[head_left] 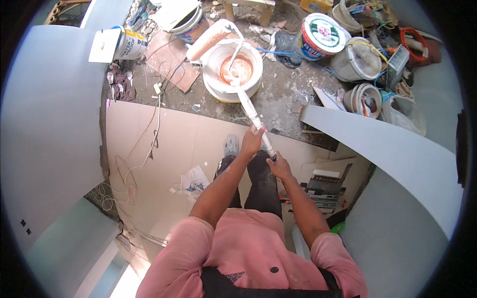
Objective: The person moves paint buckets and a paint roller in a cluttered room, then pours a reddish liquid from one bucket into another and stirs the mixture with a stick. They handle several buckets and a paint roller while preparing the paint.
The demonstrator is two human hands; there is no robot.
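Observation:
Both of my hands are closed on the handle of a long paint roller point(251, 110). My left hand point(252, 141) wraps the pole higher up, and my right hand point(279, 165) grips it near its lower end. The roller's pinkish sleeve point(211, 40) is at the far end, raised above the left rim of a white paint-smeared bucket point(212, 85). Orange-pink residue shows inside that bucket. From this view I cannot tell whether the sleeve touches the rim. The white wire frame curves from the sleeve down across the bucket's mouth.
Lidded paint pails point(324, 37), a whitish bucket point(357, 60) and clutter stand at the far right. A pale curved wall edge point(377, 144) juts in from the right. Loose cables point(155, 131) trail over the tiled floor at left. A crumpled plastic bag point(194, 182) lies by my feet.

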